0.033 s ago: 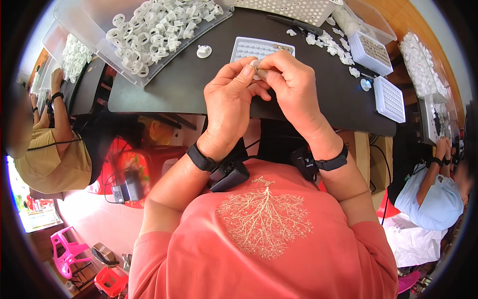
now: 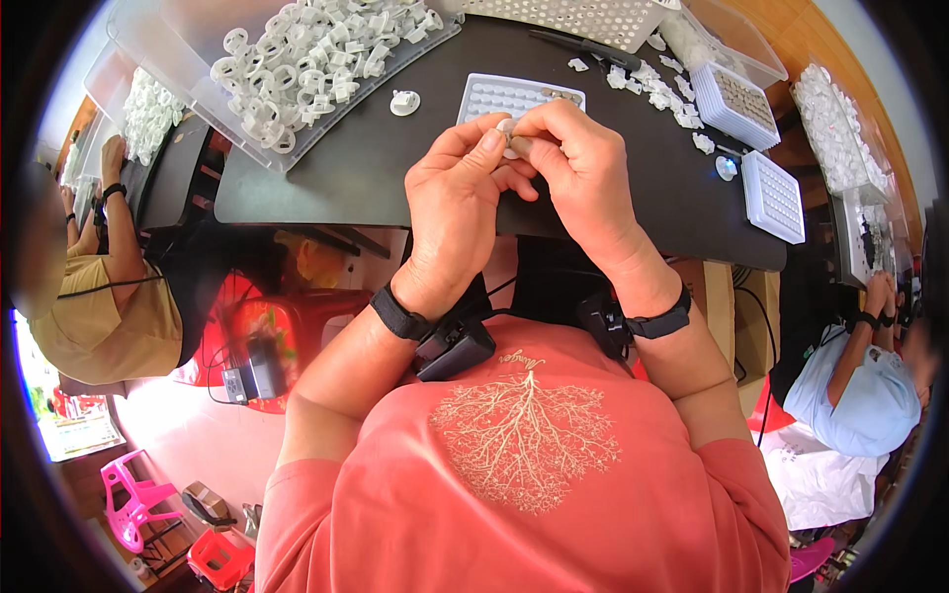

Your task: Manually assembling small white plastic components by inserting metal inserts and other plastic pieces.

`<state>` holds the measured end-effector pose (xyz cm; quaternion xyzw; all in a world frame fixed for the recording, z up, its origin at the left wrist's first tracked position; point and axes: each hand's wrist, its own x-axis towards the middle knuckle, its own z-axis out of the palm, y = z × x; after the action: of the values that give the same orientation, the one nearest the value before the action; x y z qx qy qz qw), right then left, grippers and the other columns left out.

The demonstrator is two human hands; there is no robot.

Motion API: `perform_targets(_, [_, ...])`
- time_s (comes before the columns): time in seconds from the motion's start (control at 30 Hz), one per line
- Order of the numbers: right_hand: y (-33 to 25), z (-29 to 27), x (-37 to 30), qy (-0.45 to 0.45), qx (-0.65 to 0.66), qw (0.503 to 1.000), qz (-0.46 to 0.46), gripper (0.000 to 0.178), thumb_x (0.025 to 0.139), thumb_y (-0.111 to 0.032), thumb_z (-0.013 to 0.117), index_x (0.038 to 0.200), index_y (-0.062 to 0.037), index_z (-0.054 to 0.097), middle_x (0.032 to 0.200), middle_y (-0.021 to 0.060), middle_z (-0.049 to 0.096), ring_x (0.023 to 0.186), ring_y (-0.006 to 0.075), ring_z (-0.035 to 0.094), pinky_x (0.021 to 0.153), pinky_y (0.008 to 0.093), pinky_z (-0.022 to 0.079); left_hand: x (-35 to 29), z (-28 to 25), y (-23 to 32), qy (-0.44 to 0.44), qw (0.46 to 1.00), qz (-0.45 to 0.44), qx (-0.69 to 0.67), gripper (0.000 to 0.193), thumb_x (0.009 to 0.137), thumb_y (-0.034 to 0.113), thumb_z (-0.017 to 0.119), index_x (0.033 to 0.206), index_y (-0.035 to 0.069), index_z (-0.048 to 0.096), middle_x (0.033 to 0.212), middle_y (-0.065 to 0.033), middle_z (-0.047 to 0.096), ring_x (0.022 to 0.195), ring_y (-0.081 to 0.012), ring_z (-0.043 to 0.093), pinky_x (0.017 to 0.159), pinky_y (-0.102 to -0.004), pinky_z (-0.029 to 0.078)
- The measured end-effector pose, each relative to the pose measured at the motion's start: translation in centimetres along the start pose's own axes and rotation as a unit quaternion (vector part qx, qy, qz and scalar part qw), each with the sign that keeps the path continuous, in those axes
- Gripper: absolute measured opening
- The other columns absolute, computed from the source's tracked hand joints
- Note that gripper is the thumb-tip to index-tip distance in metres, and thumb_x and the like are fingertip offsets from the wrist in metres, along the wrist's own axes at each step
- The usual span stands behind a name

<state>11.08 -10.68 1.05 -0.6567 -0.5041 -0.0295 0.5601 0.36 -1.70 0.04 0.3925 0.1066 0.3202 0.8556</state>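
Note:
Over the front part of the dark table, my left hand [image 2: 457, 203] pinches a small white plastic part [image 2: 509, 127] between thumb and fingers. My right hand [image 2: 581, 173] meets it there, thumb and forefinger closed at the same part. Whatever tiny piece the right fingertips may hold is hidden. Just behind the hands lies a pale tray [image 2: 494, 89] with rows of round pockets, and a few grey pieces [image 2: 561, 95] sit at its right end. One loose white round part [image 2: 404, 102] lies on the table left of the tray.
A clear bin [image 2: 242, 138] heaped with white ring parts stands at back left. White scraps [image 2: 660, 87], stacked trays [image 2: 736, 104], another pocketed tray [image 2: 774, 198] and a black tool [image 2: 583, 47] lie to the right. A perforated white basket [image 2: 583, 20] stands behind. Other people work at both sides.

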Motion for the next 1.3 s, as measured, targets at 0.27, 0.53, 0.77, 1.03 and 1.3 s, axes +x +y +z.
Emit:
perform_targets(0.27, [-0.3,-0.6,0.7,-0.019,0.007,0.999,0.05,0.003,0.087,-0.001,0.058,0.088,-0.0042,0.059,0.076,0.0128,0.065,0.065,0.0314,0.066,0.058,0.0389,0.051,0.1,-0.3,0.2,-0.017,1.0,-0.015,-0.002,0.027,0.101,0.01,0.057,0.118,-0.011,0.059,0.1,-0.017,0.067,0.078,-0.0249,0.067,0.064,-0.0351,0.056])
perform_targets(0.53, [-0.1,-0.3,0.1,-0.013,0.033,0.998,0.056,0.003,0.088,-0.001,0.057,0.089,-0.0035,0.058,0.074,0.0113,0.066,0.063,0.0264,0.066,0.058,0.0361,0.052,0.0,-0.2,0.4,-0.032,0.999,-0.027,-0.002,0.028,0.102,0.011,0.056,0.119,-0.011,0.058,0.101,-0.0186,0.067,0.079,-0.0252,0.067,0.064,-0.0354,0.056])
perform_targets(0.77, [-0.6,-1.0,0.1,-0.047,0.145,0.982,0.111,0.004,0.091,0.004,0.055,0.089,0.0004,0.057,0.07,0.0077,0.064,0.059,0.014,0.063,0.055,0.0302,0.05,0.0,-0.4,0.5,-0.037,0.998,-0.042,0.011,0.031,0.102,0.013,0.056,0.12,-0.012,0.057,0.104,-0.019,0.066,0.08,-0.0264,0.067,0.064,-0.036,0.056])
perform_targets(1.03, [-0.9,-0.9,-0.7,0.009,0.166,0.982,0.091,0.003,0.091,0.005,0.061,0.091,0.0017,0.06,0.072,0.0064,0.064,0.061,0.0102,0.061,0.056,0.0275,0.05,0.2,-0.3,0.6,-0.042,0.998,-0.05,0.013,0.031,0.102,0.015,0.057,0.12,-0.011,0.057,0.103,-0.0183,0.065,0.08,-0.0274,0.067,0.064,-0.0363,0.055])
perform_targets(1.3, [-0.8,-1.4,-1.1,-0.006,0.09,0.996,0.019,0.012,0.085,0.007,0.065,0.094,-0.0007,0.062,0.086,0.0079,0.066,0.069,0.0151,0.068,0.061,0.0284,0.052,0.3,-0.6,0.6,-0.045,0.998,-0.048,-0.002,0.03,0.102,0.013,0.056,0.119,-0.011,0.057,0.102,-0.0178,0.066,0.079,-0.0262,0.067,0.063,-0.0361,0.055])
